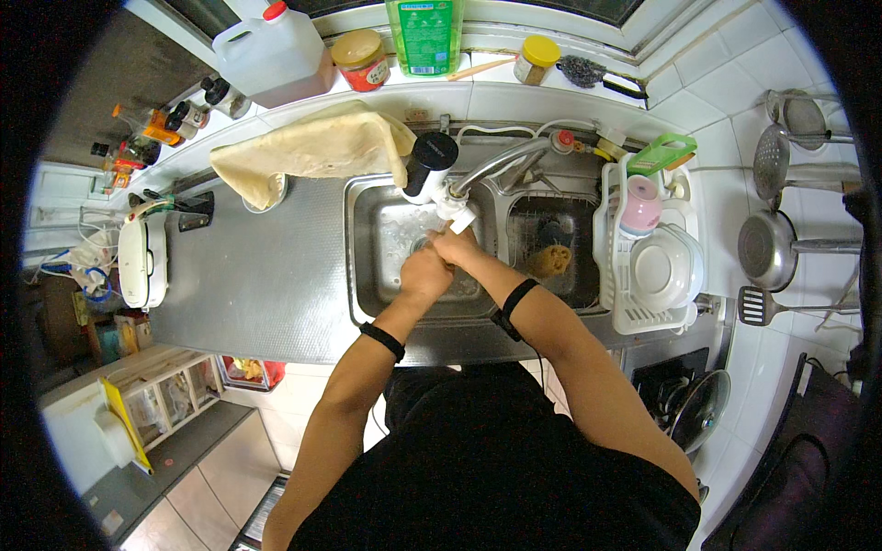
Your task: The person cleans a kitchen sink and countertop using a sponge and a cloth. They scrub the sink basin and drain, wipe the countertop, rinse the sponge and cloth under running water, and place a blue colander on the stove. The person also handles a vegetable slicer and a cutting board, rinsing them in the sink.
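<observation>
My left hand (425, 275) and my right hand (455, 246) are close together, touching, over the left basin of a stainless steel sink (375, 255). Both hands are curled, and whether anything is between them cannot be seen. Just above them is the white outlet of a faucet (506, 157) with a white, black-capped filter (433, 165) attached. Part of a round drain fitting shows beside my left hand. The right basin holds a loofah sponge (549, 261) and a dark scrubber on a wire rack.
A white dish rack (613, 275) with bowls stands right of the sink. Behind the left counter (262, 275), a beige cloth (317, 148) hangs over a small bowl (274, 195). A green detergent bottle (426, 38), jars and a white jug (275, 58) line the sill. Utensils hang at right.
</observation>
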Demonstrator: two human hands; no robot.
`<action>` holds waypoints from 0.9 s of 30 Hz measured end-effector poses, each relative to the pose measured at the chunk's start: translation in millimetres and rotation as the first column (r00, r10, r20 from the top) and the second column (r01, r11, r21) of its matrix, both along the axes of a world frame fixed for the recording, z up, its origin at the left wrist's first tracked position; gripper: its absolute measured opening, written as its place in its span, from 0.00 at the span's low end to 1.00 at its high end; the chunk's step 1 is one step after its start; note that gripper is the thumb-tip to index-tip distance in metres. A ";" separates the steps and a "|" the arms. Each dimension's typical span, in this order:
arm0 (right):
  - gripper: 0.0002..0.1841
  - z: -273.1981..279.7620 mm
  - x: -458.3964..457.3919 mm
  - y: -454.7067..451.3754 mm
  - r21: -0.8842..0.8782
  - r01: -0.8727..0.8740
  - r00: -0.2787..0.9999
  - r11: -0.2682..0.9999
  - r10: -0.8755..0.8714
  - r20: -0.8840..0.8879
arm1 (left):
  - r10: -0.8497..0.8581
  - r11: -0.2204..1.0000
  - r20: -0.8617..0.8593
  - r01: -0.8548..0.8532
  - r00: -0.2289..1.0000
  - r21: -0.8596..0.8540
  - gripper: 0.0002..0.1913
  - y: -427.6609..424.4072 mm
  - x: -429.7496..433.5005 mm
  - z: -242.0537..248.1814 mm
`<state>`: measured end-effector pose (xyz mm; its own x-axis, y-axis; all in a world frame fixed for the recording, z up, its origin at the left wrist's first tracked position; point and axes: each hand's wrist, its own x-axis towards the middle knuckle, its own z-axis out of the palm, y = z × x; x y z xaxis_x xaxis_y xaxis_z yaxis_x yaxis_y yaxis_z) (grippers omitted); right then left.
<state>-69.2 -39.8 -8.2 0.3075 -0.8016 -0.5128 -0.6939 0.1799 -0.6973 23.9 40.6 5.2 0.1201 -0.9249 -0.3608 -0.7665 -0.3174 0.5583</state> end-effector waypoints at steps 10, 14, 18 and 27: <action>0.17 -5.5 -9.3 9.4 0.531 0.026 0.436 0.847 -0.488 0.756 | 0.603 0.778 -0.792 0.150 0.094 0.610 0.10 0.1 37.7 7.2; 0.16 -20.7 0.3 15.1 0.201 0.179 0.743 0.963 -0.266 0.615 | 0.571 0.786 -0.742 0.025 0.350 0.617 0.09 1.4 31.1 -0.3; 0.16 -19.9 9.3 22.6 0.122 0.322 0.747 0.939 -0.332 0.577 | 0.453 0.860 -0.651 -0.106 0.609 0.499 0.12 3.0 23.0 -11.6; 0.17 -26.2 15.1 24.6 0.234 0.467 0.820 0.852 -0.517 0.245 | 0.040 0.996 -0.061 -0.035 0.997 0.085 0.17 11.7 4.3 4.2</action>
<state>-54.1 -15.2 -34.3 0.0467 -0.8022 -0.5952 -0.2553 0.5664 -0.7836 28.1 52.3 9.4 0.1288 -0.8865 -0.4445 -0.7173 -0.3928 0.5755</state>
